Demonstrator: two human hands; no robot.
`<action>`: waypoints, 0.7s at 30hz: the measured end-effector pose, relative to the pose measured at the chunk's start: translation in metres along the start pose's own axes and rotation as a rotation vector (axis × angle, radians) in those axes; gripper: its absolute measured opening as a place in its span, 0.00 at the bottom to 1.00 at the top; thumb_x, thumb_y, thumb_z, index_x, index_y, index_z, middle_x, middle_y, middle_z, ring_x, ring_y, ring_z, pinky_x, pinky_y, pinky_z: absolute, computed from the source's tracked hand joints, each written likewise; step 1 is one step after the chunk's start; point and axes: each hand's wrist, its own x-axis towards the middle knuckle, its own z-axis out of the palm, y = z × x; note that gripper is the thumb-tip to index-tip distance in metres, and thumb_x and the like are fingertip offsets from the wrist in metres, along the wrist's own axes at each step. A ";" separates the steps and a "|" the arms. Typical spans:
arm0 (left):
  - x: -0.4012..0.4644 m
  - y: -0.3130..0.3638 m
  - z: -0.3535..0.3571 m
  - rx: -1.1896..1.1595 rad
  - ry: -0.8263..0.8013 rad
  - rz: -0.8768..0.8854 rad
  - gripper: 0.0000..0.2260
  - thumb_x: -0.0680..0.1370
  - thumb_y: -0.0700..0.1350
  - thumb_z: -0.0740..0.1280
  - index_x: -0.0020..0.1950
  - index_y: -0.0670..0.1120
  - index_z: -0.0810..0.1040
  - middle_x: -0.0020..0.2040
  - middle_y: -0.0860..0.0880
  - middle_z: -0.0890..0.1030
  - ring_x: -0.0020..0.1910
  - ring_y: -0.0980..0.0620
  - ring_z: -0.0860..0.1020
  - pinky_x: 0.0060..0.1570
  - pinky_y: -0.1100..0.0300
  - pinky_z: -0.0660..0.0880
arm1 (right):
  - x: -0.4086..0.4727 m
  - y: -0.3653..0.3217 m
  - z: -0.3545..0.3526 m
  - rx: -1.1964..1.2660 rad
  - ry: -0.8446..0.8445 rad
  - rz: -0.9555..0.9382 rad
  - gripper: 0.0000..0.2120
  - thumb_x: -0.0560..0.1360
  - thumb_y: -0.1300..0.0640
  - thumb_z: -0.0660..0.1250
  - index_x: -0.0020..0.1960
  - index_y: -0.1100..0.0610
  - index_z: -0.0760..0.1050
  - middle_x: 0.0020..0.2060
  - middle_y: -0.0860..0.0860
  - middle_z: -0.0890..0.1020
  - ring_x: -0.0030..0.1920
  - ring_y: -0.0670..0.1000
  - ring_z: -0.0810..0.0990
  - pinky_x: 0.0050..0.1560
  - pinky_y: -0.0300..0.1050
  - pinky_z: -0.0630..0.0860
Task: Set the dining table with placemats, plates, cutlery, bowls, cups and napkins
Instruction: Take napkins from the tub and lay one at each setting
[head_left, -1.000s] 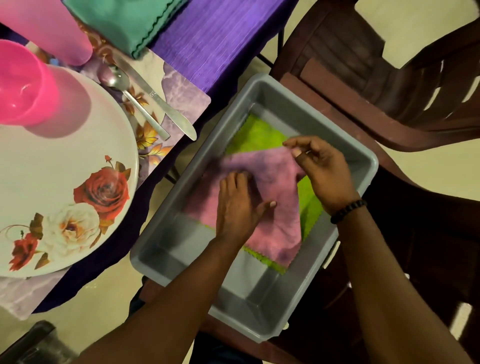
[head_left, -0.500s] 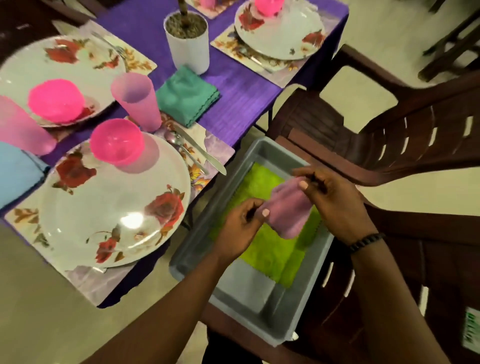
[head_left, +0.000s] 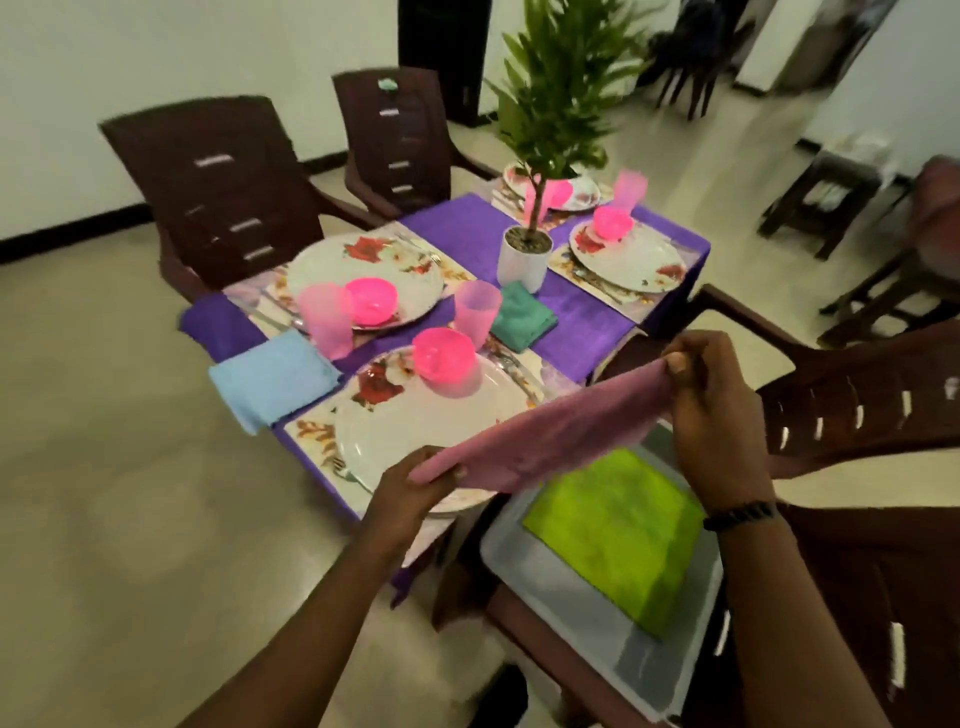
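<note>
A grey tub (head_left: 540, 566) is seen nearest, on a brown chair, with a green napkin (head_left: 618, 525) lying flat in it, below and between the two hands. Above it a pink napkin (head_left: 545, 431) is held stretched in the air: one corner is pinched by the fingers (head_left: 441, 475) of the left hand (head_left: 410, 493), the opposite corner by the fingers (head_left: 680, 364) of the right hand (head_left: 711, 410), which sits higher. A dark bead band (head_left: 740, 514) is worn on the right wrist.

Just beyond the left fingers, a flowered plate (head_left: 415, 431) is set on a placemat (head_left: 311, 434) on the purple-covered surface (head_left: 582, 317), with a pink bowl (head_left: 444, 358) on its far edge. Left of that plate a blue napkin (head_left: 272, 376) is laid at the surface's edge. Farther on, a pink cup (head_left: 477, 312) and a teal napkin (head_left: 522, 314) are placed side by side. Beyond these a potted plant (head_left: 524, 257) is stood at the middle. Three more plates with pink bowls are set around it, blurred. Brown chairs (head_left: 228, 192) are drawn up on the far side.
</note>
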 end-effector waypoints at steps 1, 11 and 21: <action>-0.006 0.009 -0.020 -0.079 0.039 -0.002 0.16 0.70 0.51 0.76 0.56 0.48 0.82 0.50 0.50 0.86 0.52 0.52 0.82 0.54 0.53 0.77 | -0.004 -0.018 0.006 0.008 0.071 -0.017 0.03 0.81 0.59 0.60 0.54 0.56 0.72 0.42 0.48 0.78 0.40 0.43 0.74 0.40 0.38 0.65; -0.027 0.076 -0.140 -0.087 0.583 0.186 0.11 0.82 0.56 0.58 0.50 0.53 0.78 0.45 0.54 0.81 0.44 0.57 0.77 0.44 0.57 0.74 | -0.024 -0.125 0.088 0.251 0.248 0.050 0.02 0.79 0.58 0.65 0.49 0.57 0.73 0.39 0.44 0.76 0.39 0.35 0.74 0.43 0.23 0.66; 0.012 0.085 -0.254 0.149 0.398 0.032 0.21 0.70 0.67 0.65 0.49 0.51 0.79 0.47 0.54 0.82 0.47 0.54 0.79 0.44 0.58 0.76 | 0.016 -0.137 0.209 0.367 -0.023 0.362 0.17 0.78 0.46 0.64 0.46 0.60 0.75 0.42 0.58 0.80 0.46 0.57 0.78 0.41 0.44 0.65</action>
